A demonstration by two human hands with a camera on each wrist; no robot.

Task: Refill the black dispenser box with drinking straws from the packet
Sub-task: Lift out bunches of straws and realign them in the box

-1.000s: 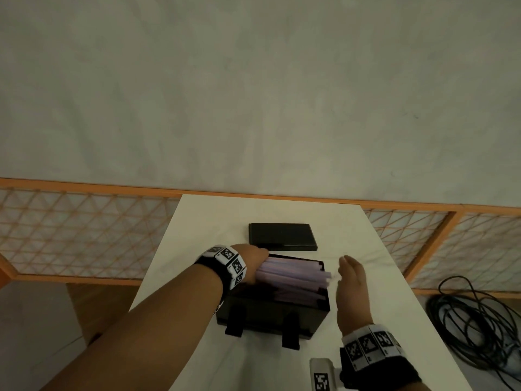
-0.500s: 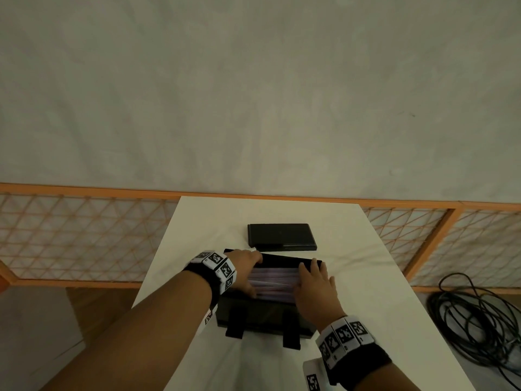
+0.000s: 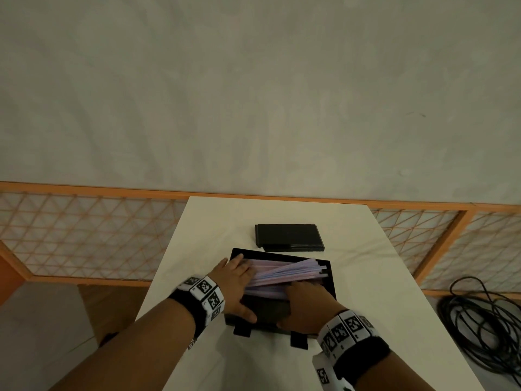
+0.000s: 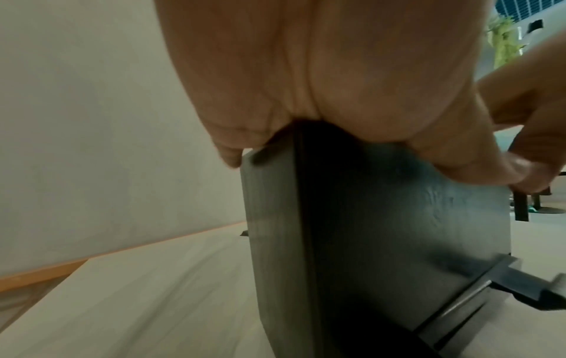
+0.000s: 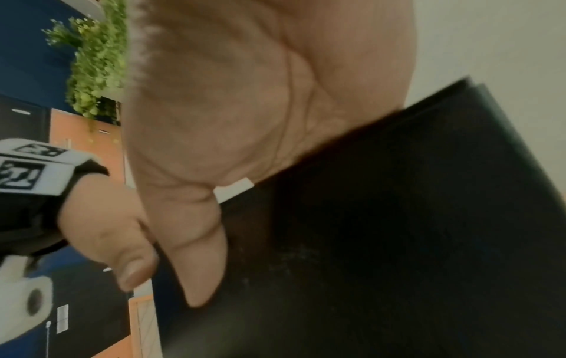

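Straws [image 3: 284, 273]: inside the dispenser box [image 3: 330, 280], far ends fanning upward.
Left hand [image 3: 235, 280]: fingers flat on straws.
Right hand [image 3: 306, 301]: fingers spread, pressing.
Risk: uneven pressure could flick straws over the box's rim.

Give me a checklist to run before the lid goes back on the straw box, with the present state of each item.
1. Straws inside the black dispenser box: not ok; they fan out crooked, the right ends raised near the rim.
2. Left hand on the straws: ok; fingers lie over their left ends, thumb outside on the front wall.
3. Right hand on the straws: ok; fingers reach into the box over the bundle.
4. Lid within reach: ok; it lies flat on the table behind the box.
5. Box standing steady: cannot tell.
6. Packet emptied: cannot tell; none in view.
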